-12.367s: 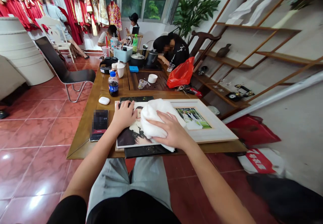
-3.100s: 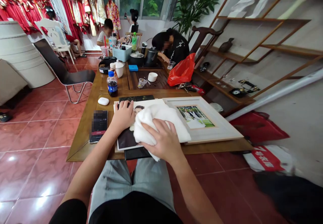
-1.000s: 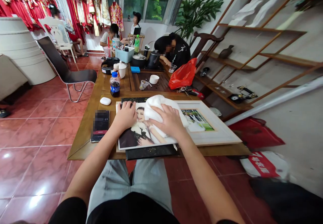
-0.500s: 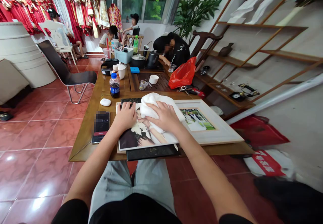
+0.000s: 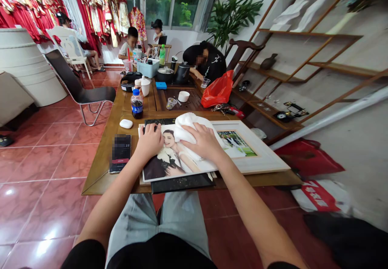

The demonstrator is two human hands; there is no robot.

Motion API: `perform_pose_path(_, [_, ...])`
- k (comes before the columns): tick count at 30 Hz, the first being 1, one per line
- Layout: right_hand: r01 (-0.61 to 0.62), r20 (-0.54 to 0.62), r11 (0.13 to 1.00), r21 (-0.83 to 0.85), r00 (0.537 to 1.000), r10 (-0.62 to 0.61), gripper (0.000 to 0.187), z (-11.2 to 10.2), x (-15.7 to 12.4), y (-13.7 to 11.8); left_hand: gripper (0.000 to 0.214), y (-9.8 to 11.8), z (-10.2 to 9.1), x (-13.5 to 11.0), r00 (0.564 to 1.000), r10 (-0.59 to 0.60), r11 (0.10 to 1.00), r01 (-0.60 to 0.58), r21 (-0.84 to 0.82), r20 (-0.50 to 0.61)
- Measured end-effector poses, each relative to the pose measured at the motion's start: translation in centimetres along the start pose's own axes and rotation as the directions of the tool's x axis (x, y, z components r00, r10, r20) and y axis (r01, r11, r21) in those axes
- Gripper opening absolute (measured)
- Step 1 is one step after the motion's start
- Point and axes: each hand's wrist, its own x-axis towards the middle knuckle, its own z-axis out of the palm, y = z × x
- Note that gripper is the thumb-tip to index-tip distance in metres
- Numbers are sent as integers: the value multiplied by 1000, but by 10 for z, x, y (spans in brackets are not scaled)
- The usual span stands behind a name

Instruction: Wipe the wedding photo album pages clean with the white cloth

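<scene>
A large glossy portrait print (image 5: pixel 165 162) lies on a dark board (image 5: pixel 182 182) at the near edge of the wooden table (image 5: pixel 103 156). My left hand (image 5: pixel 149 140) rests flat on the print's left part, fingers spread. My right hand (image 5: pixel 203 140) presses a white towel (image 5: pixel 186 125) onto the print's upper right area, fingers curled over the cloth. A white framed photo (image 5: pixel 248 150) lies just right of the print, partly under the towel.
A phone (image 5: pixel 120 152) and a white earbud case (image 5: pixel 126 123) lie left of the print. Farther back stand a cola bottle (image 5: pixel 137 104), cups, a kettle and a red plastic bag (image 5: pixel 217 90). People sit at the far end. Shelves line the right wall; a black chair (image 5: pixel 80 85) stands left.
My right hand with the towel slid from the print's near edge up to its top, then slightly rightward, uncovering the face on the print. My left hand stayed in place.
</scene>
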Motion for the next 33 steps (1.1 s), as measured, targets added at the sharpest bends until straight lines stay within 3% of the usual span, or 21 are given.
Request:
perform_pose_path(20, [72,-83,997,-33,994,-75,57,-7,-92,-5,50,-2,5,0,999,-7,1000,6,-28,-42])
perform_pose_path(28, [100,-90,992,-77,990,-107,57,-5,-101,-7,51,-3,6,1,1000,-6,999,5,-39,-30])
perform_pose_path(33, [156,-104,983,-93,981,-165,59,-8,-101,-23,52,0,4,1,1000,-5,999,5,-32,-10])
